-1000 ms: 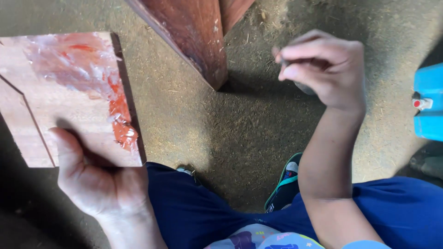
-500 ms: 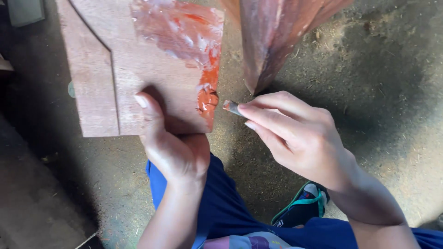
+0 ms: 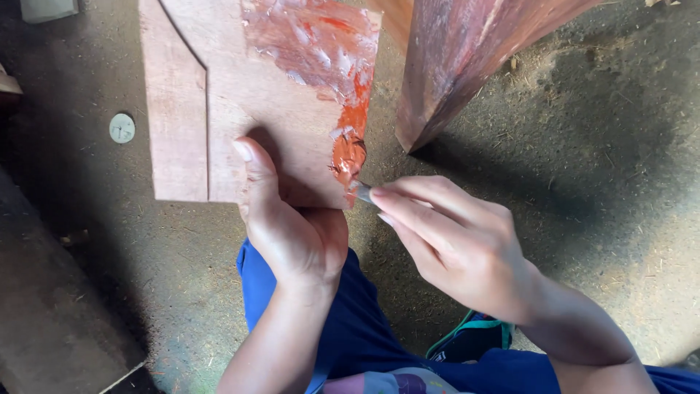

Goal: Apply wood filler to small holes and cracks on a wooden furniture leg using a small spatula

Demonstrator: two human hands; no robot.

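The small tool (image 3: 362, 192) is almost wholly hidden by the fingers of the right hand (image 3: 456, 244); only a short greyish tip is seen, so its kind cannot be settled, though a narrow blade or spatula is probable. The top edge of the wooden board (image 3: 219, 109) is cut off by the frame; its lower right corner is covered by the left hand (image 3: 292, 233). The upper part of the reddish timber post (image 3: 467, 58) is likewise cut off.

The board is held in the upper middle of the view, above the dirt floor (image 3: 598, 182), with its long axis running away from the person; the orange-red paste (image 3: 324, 51) is spread over its upper right area and trails down the right edge to a lump near the lower corner. The tool tip is pointed left and slightly upward, towards that lump, and is seen at or just beside it.

The left hand is raised from below, thumb laid flat on the board's face, remaining fingers hidden behind it; the board is clamped in this grip. The right hand is brought in from the lower right, wrist bent, fingers drawn narrowly together and pinched on the tool. The blue trousers (image 3: 350, 328) and a sandal (image 3: 467, 343) are seen below; a small round disc (image 3: 122, 128) lies on the floor left of the board.
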